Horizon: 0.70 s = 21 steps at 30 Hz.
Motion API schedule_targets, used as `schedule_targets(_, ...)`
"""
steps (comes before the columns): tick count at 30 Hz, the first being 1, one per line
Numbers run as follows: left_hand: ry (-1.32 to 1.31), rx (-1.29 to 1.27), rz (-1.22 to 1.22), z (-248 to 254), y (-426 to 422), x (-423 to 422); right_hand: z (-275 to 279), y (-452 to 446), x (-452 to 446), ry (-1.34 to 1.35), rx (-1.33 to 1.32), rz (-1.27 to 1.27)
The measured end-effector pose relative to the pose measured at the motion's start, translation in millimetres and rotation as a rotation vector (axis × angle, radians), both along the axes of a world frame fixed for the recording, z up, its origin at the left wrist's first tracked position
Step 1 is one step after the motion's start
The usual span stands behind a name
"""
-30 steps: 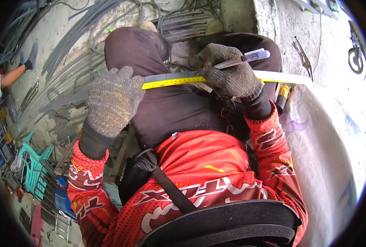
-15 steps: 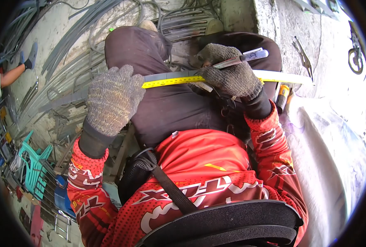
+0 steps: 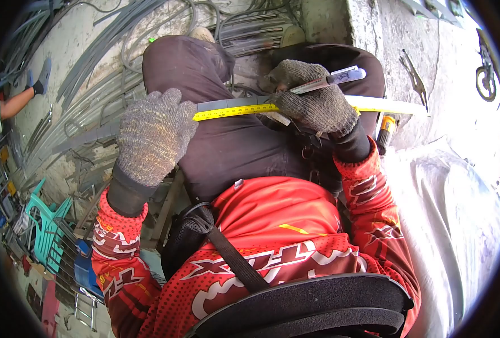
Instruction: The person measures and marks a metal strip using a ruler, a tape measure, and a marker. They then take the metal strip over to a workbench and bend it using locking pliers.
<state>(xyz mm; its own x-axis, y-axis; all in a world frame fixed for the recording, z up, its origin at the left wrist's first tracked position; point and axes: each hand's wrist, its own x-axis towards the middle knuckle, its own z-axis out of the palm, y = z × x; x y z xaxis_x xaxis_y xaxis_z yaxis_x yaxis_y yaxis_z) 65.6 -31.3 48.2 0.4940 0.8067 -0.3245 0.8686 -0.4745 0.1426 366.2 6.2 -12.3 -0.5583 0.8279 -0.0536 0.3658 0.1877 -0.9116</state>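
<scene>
A yellow tape measure blade (image 3: 236, 111) is stretched along a grey flat metal bar (image 3: 219, 105) above my lap. My left hand (image 3: 154, 138), in a grey knitted glove, is closed over the bar and the tape at the left. Opposite it, my right hand (image 3: 315, 98), gloved too, has a marker pen (image 3: 348, 75) with a pale, bluish end between its fingers. That hand also presses against the bar and tape, which run on beneath it to the right. Its fingertips are partly hidden.
Long grey strips (image 3: 101, 53) and cables cover the floor at upper left. Locking pliers (image 3: 413, 79) and a yellow-black tool (image 3: 386, 132) lie at the right, near a pale sheet (image 3: 430, 208). A green plastic chair (image 3: 47, 225) stands left; another person's arm (image 3: 18, 104) shows beyond.
Both hands, the tape and the bar keep nearly the same positions. The pale sheet at the right has shifted and its folds look different.
</scene>
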Motion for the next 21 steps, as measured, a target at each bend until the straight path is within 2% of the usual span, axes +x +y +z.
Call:
schedule_targets(7, -0.005, 0.002, 0.007, 1, 1, 1, -8, -2, 2, -0.009, 0.100, 0.051)
schedule_targets(9, -0.013, 0.000, 0.010, 0, 1, 0, 5, 0, -2, 0.029, -0.068, -0.036)
schedule_targets(10, -0.019, 0.002, 0.005, -2, 1, -1, 3, 0, -2, 0.029, -0.068, -0.037)
schedule_targets(16, -0.036, 0.027, -0.009, -1, 0, -1, -14, -3, 4, 0.020, 0.090, 0.037)
schedule_targets(19, -0.055, 0.039, -0.019, -1, 0, -2, -13, -2, 4, 0.164, 0.123, -0.045)
schedule_targets(21, -0.066, 0.051, -0.024, 1, 1, -2, 2, -3, 7, 0.105, -0.185, -0.191)
